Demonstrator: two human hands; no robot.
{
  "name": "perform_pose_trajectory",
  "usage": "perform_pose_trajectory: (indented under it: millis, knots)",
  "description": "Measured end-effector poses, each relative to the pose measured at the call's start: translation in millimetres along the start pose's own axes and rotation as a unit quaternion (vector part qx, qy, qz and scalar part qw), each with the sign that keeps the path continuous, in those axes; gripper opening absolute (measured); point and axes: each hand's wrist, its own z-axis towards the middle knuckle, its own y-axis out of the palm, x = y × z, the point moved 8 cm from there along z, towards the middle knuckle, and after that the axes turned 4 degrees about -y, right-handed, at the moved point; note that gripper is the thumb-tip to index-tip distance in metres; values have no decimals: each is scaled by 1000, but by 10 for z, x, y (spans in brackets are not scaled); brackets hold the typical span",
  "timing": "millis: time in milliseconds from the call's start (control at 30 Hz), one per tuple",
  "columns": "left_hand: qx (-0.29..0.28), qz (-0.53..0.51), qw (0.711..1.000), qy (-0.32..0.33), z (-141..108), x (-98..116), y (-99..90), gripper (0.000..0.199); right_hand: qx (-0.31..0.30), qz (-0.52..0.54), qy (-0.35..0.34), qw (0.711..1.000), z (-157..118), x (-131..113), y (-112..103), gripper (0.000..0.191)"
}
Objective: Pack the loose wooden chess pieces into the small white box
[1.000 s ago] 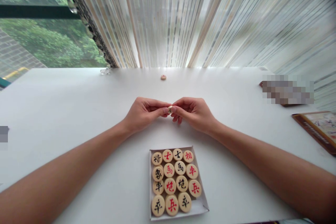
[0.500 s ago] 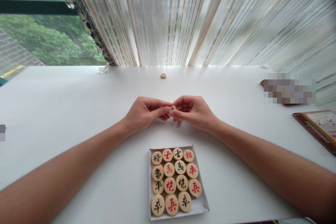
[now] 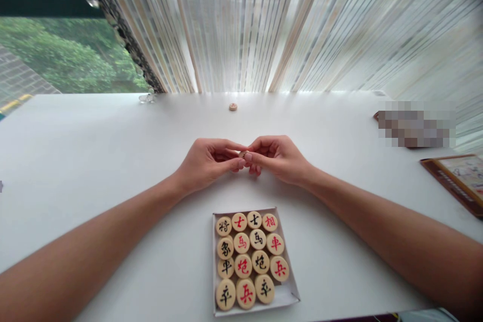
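Between the fingertips of both hands is a small round wooden Chinese chess piece (image 3: 242,154), mostly covered by the thumbs and fingers. My left hand (image 3: 209,163) pinches it from the left, and my right hand (image 3: 277,159) grips it from the right with the thumb across its face. Both hands are just above the white table, beyond a shallow white box (image 3: 289,294). Wooden chess pieces (image 3: 243,265) with red and black characters stand in rows in that box; its near right corner shows bare bottom.
One more chess piece (image 3: 233,107) lies at the table's far side. A glass-like ornament (image 3: 147,98) sits by the striped curtain (image 3: 234,25). At the right are a brown-bordered printed box or card (image 3: 458,183) and a blurred-out item (image 3: 415,128). A dark edge shows at the bottom right.
My right thumb has slid further over the chess piece, which now shows less of its character and has turned slightly. Both hands stay in nearly the same place.
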Motion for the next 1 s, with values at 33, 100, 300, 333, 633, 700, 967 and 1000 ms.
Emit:
perform_pose_trajectory:
  millis: [33, 100, 300, 333, 633, 700, 967, 1000]
  knots:
    - [7, -1, 1000, -9, 1, -3, -12, 32, 3, 5, 2, 1000, -2, 5, -6, 47]
    - [16, -4, 1000, -24, 3, -5, -26, 33, 9, 12, 8, 1000, -6, 26, -20, 49]
    - [9, -29, 998, -51, 12, -35, -21, 32, 32, 33, 32, 998, -5, 120, -38, 54]
    - [7, -29, 998, -52, 12, -42, -19, 32, 37, 30, 35, 998, -5, 129, -41, 54]
    - [-14, -11, 999, -47, -13, -41, 30, 33, 44, -45, 12, 998, -23, 76, -60, 50]
    - [-19, 0, 999, -43, -11, -29, 41, 35, 39, -41, 7, 998, -20, 59, -49, 51]
    - [16, 8, 997, -70, 0, -40, -21, 41, 16, 6, 7, 1000, 6, 29, -31, 49]
    - [20, 2, 997, -73, 4, -40, -29, 41, 14, 11, 10, 1000, 7, 33, -33, 50]
